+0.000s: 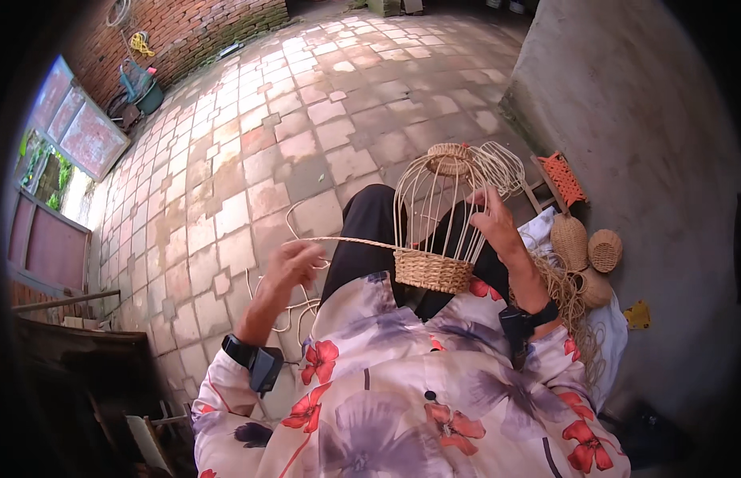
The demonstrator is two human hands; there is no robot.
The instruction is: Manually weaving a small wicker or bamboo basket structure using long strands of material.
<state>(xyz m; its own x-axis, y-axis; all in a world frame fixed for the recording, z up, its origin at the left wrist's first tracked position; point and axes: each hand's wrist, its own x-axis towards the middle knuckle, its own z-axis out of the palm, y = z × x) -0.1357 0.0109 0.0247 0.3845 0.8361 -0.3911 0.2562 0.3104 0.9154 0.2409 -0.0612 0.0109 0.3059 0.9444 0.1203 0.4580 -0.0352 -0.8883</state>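
A wicker basket (434,272) rests on its side between my knees, over my dark trousers. Its band nearest me is tightly woven; bare upright stakes (412,195) arch away to a small woven ring (450,159). My left hand (294,263), slightly blurred, is closed on a twisted weaving strand (350,239) stretched left from the woven band. Bent fingers of my right hand (494,221) are closed at the stakes on the basket's right side. Long loose stake ends (502,169) fan out beyond the ring to the right.
To my right, several woven pieces (570,239) and tangled strands (558,295) lie on a white cloth (613,334) beside a plaster wall (633,119). An orange woven panel (562,179) sits beyond them. Paving (251,191) stretches ahead; dark furniture (91,366) stands left.
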